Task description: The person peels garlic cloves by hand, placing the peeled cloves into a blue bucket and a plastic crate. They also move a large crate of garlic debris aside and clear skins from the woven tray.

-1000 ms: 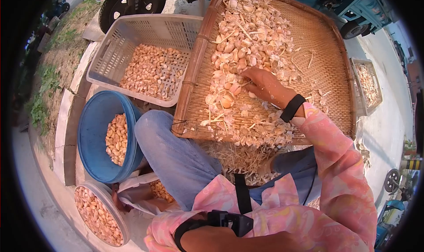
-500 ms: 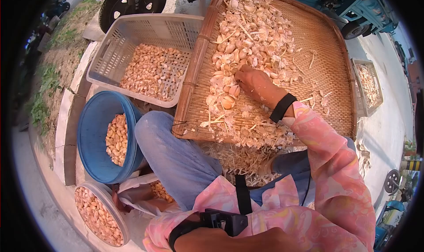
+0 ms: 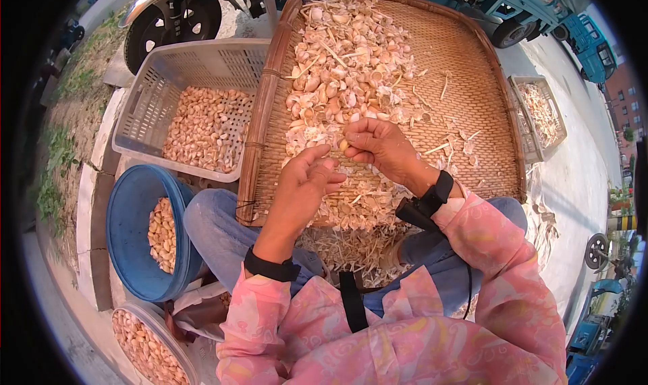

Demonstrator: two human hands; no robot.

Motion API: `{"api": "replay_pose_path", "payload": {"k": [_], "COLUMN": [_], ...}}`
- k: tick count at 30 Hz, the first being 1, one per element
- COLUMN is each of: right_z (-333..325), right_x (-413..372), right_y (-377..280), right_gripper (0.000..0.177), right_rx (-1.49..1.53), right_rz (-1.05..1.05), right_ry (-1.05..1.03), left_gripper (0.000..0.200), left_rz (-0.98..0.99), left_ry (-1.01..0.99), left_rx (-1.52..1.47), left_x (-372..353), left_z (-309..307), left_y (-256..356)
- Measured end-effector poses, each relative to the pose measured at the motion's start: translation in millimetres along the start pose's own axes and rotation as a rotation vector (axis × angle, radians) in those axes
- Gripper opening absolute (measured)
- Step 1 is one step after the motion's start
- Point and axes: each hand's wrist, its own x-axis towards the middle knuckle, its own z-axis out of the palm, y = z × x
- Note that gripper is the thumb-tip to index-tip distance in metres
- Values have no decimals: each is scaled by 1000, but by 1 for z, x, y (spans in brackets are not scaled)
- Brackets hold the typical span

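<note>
My right hand [image 3: 386, 149] pinches a small yellowish garlic clove [image 3: 344, 145] between thumb and fingertips, over the near part of a woven bamboo tray [image 3: 466, 68]. Close by on its left is my left hand [image 3: 302, 186], fingers loosely bent and apart, with nothing visible in them. A heap of garlic cloves and broken bulbs [image 3: 351, 61] covers the tray's left and middle. Papery garlic skins [image 3: 368, 209] lie along the near edge, below both hands.
Left of the tray stands a pale plastic crate [image 3: 145, 125] of cloves. A blue bucket [image 3: 125, 250] and a white bucket [image 3: 192, 358] hold more cloves. Another crate [image 3: 533, 142] with garlic scraps sits at right. Skins and stalks [image 3: 351, 253] litter the ground between the knees.
My right hand has lifted off the garlic heap and now holds a clove. My left hand has come up from near my lap to beside it. The view has shifted slightly.
</note>
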Motion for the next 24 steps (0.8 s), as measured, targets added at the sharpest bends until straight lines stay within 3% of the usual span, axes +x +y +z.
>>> {"api": "replay_pose_path", "payload": {"k": [6, 7, 10, 11, 14, 16, 18, 21, 24], "right_z": [11, 9, -15, -29, -54, -52, -46, -42, -47], "right_x": [-29, -30, -4, 14, 48, 65, 71, 69, 60], "right_y": [2, 1, -5, 1, -4, -4, 0, 5, 4], "right_gripper": [15, 18, 16, 11, 16, 21, 24, 27, 27], "right_rx": [-426, -441, -566, -649, -1106, -1317, -1415, -1372, -1307], "right_rz": [-303, -364, -298, -450, -561, -662, -689, -624, -568], "right_ry": [-233, -257, -38, 85, 141, 105, 39, -89, -148], "left_gripper": [33, 31, 26, 23, 16, 14, 16, 21, 24], "left_rz": [-127, -163, -83, -28, 51, -108, -268, -264, -239], "left_ry": [-48, -15, -30, 9, 122, 210, 293, 349, 385], "left_rx": [-711, -712, -650, -570, -197, 174, 361, 860, 993], "left_x": [5, 1, -24, -41, -112, -160, -196, -234, -265], "left_z": [7, 5, -19, -25, -60, -85, -105, -146, -206], "left_y": [-22, -21, -16, -5, 19, 22, 5, -57, -162]}}
